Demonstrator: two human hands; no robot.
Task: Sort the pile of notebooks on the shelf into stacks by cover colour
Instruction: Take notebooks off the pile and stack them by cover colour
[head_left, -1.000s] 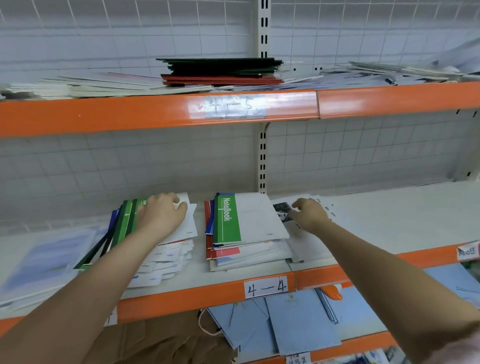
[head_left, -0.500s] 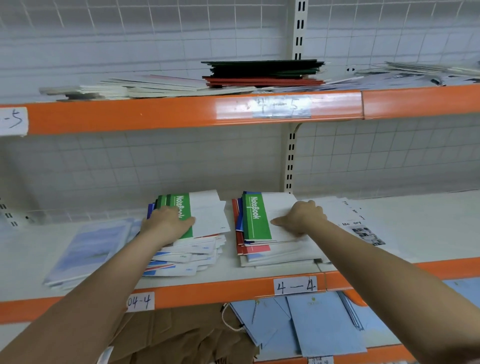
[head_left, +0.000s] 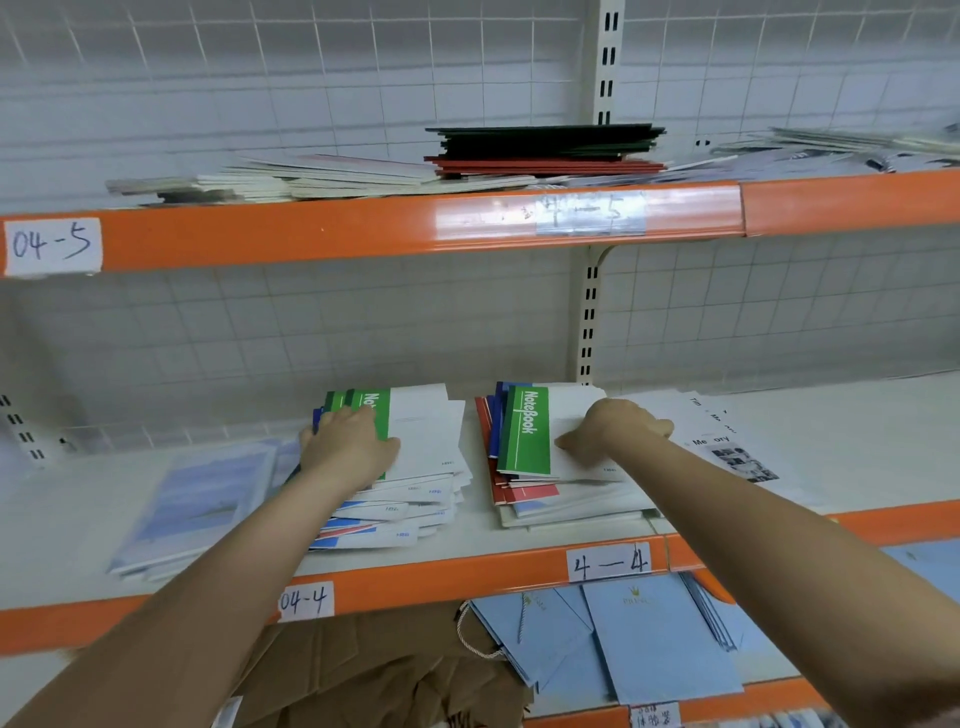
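Note:
Two mixed stacks of notebooks lie side by side on the middle shelf (head_left: 467, 571). The left stack (head_left: 431, 499) is fanned out, with blue and red covers showing below, and a green-and-white notebook (head_left: 421, 431) lies on top. My left hand (head_left: 348, 447) lies palm down on it, its fingers curled over the spine edge of the top green notebooks. The right stack (head_left: 571, 504) shows red and blue spines under another green "Notebook" cover (head_left: 527, 431). My right hand (head_left: 613, 431) holds that cover's right side, with the thumb on top and the fingers curled at the edge.
Pale blue booklets (head_left: 197, 509) lie left of the stacks, and white printed sheets (head_left: 727, 447) lie to the right. The upper shelf (head_left: 311, 234) carries a dark green and red stack (head_left: 545, 145) among loose booklets. Blue folders (head_left: 649, 639) and brown paper (head_left: 389, 675) fill the shelf below.
My right hand moved left from the loose white sheets onto the right stack. My left hand laid its tilted green notebooks flat on the left stack. The view shifted left.

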